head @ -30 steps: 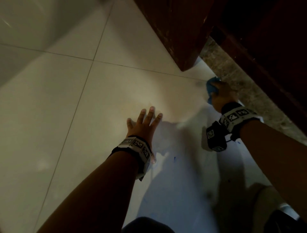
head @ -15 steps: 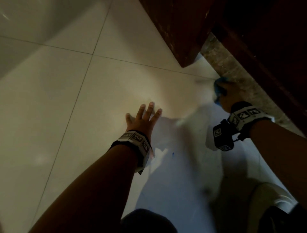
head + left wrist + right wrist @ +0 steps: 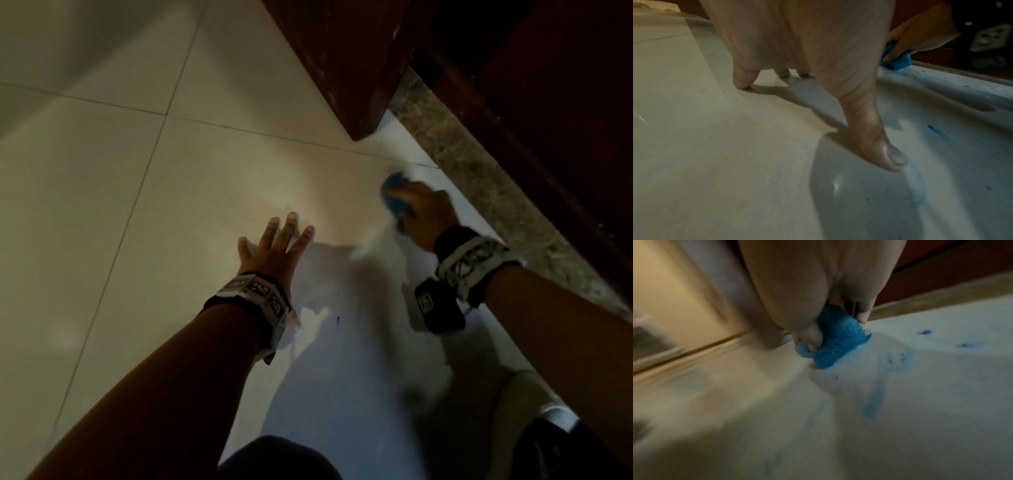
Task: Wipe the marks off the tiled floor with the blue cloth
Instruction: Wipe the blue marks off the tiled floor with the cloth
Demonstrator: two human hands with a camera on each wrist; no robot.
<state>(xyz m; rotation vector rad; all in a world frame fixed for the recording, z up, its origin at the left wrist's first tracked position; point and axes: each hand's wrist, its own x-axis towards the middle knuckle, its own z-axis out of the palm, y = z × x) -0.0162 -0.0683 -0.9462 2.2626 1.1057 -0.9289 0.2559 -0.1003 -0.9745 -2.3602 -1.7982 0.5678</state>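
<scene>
My right hand grips a bunched blue cloth and presses it to the pale tiled floor near the stone strip. In the right wrist view the blue cloth sits under my curled fingers, with blue smears and specks on the tile close to the camera. My left hand lies flat on the floor with fingers spread; the left wrist view shows its thumb and fingertips touching the tile. A short blue mark lies between my wrists, and the mark also shows in the left wrist view.
A dark wooden furniture leg stands on the tile just beyond the cloth. A speckled stone strip and a dark wooden edge run along the right. My knees show at the bottom. Open tile spreads to the left.
My right hand has swept the cloth leftward, away from the stone strip and onto open tile. The left hand stays planted in the same spot.
</scene>
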